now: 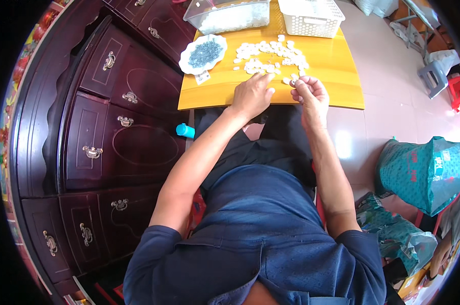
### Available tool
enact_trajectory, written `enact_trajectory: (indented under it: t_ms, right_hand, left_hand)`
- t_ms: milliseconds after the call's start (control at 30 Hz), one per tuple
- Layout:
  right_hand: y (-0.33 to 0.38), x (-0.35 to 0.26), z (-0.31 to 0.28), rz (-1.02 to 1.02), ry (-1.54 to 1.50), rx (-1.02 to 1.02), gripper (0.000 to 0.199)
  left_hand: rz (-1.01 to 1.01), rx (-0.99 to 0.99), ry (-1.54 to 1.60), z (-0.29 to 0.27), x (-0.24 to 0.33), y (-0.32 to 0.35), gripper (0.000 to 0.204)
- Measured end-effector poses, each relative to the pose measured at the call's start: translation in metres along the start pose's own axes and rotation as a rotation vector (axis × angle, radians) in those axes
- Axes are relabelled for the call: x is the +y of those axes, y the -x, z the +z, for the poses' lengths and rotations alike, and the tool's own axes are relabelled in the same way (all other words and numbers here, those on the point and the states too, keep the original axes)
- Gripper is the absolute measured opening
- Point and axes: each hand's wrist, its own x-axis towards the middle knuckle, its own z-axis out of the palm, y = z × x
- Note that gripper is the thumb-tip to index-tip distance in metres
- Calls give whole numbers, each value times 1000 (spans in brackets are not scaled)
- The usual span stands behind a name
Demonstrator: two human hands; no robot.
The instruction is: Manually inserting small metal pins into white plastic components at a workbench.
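Observation:
Many small white pieces (270,49) lie scattered over a yellow wooden table (331,76); they look like plastic parts. My left hand (251,97) reaches over the near edge, its fingers stretched to the closest pieces and its thumb apart. Whether the fingertips touch a piece cannot be made out. On the right, my right hand (312,96) is closed in a pinch on a small white piece (294,82) with a dark spot. A couple of loose pieces lie right by those fingertips. A white scalloped dish (185,62) at the table's left holds small dark grey-blue bits (205,54).
At the back stand a clear bin (230,18) of white pieces and a white basket (314,25). Dark wooden drawers (143,101) line the left, near a turquoise bottle (185,130). Right, on the floor, are teal bags (418,173), a grey stool (433,79) and a red stool (459,93).

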Motion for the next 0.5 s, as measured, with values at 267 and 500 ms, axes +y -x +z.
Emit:
enact_trajectory:
  t_ms: [267, 500]
  right_hand:
    - [-3, -2, -4, -91, -59, 90, 13]
    - [-5, -5, -4, -134, -81, 115, 13]
  left_hand:
    - [193, 110, 5, 29, 8, -25, 38]
    - [116, -55, 25, 34, 23, -37, 15]
